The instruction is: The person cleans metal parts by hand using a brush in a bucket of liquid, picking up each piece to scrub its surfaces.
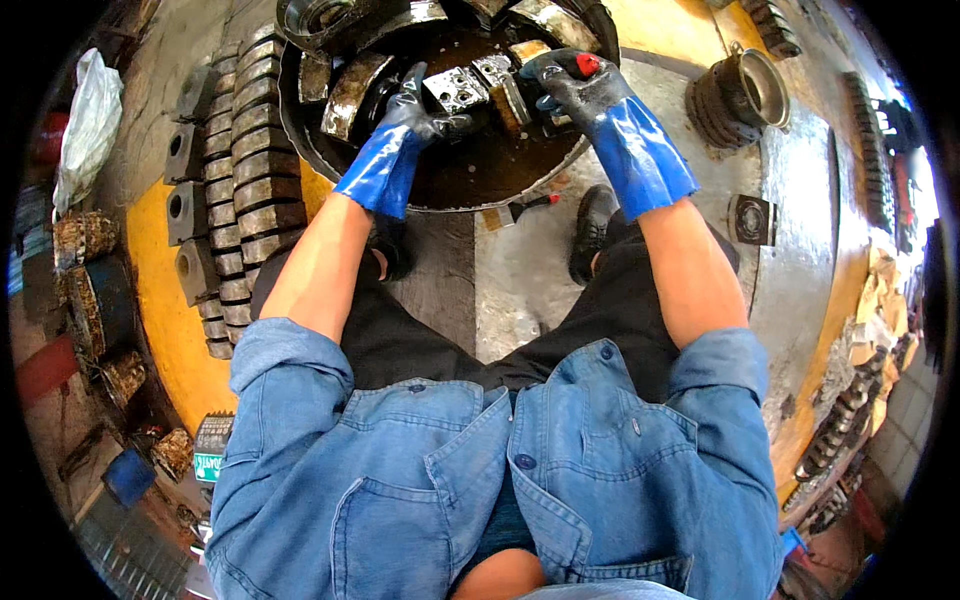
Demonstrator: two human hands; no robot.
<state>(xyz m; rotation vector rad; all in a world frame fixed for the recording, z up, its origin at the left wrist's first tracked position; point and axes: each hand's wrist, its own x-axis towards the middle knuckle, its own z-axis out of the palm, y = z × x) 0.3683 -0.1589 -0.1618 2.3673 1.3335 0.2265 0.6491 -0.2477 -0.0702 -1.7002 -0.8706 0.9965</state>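
Observation:
Both hands wear long blue rubber gloves, dark and oily over the fingers, and reach over a wide round metal tub (440, 190) of dark oily liquid. My left hand (418, 112) closes around the left end of a shiny metal block (457, 90) with holes, its thumb below and a finger along the upper side. My right hand (572, 85) is closed on a red-ended tool (588, 64); the rest of that tool is hidden by the glove. A second metal block (502, 85) lies between the hands. Curved oily metal pieces (355, 95) sit along the tub's far and left sides.
Rows of dark metal segments (268, 150) and square blocks with holes (186, 212) stand left of the tub. A red-handled brush (520, 208) lies between my shoes. At right are a rusty ringed cylinder (722, 105) and a small square part (752, 220).

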